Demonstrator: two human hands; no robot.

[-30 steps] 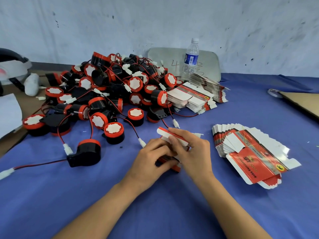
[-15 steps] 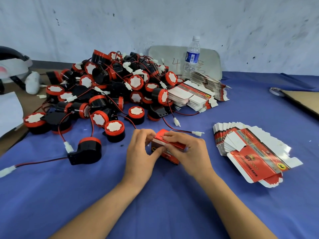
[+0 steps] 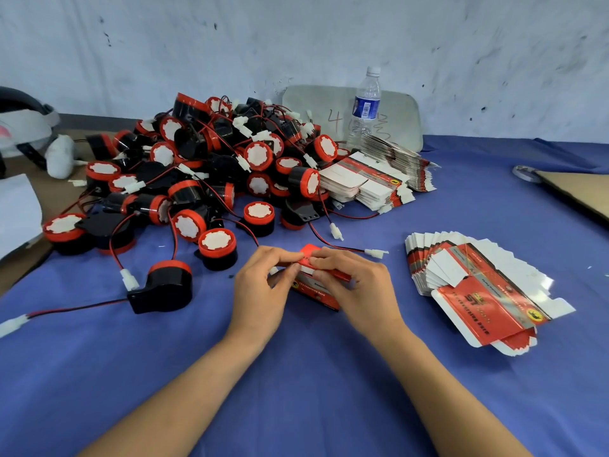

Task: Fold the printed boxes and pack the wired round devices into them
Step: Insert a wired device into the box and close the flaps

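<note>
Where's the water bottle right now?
Head view: the water bottle stands upright at the far side of the table, right of the device pile, behind the far stack of flat boxes.

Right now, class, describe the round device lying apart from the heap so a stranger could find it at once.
Find the heap of red-and-black devices on the blue cloth. Move from its front edge towards the person, left of the left hand. The lone device shows a black body and red rim, no white face, unlike its neighbours.

Half-folded box (image 3: pixel 318 293) now squared up; left hand (image 3: pixel 263 291) and right hand (image 3: pixel 359 288) shifted to pinch top flap (image 3: pixel 309 250).
</note>
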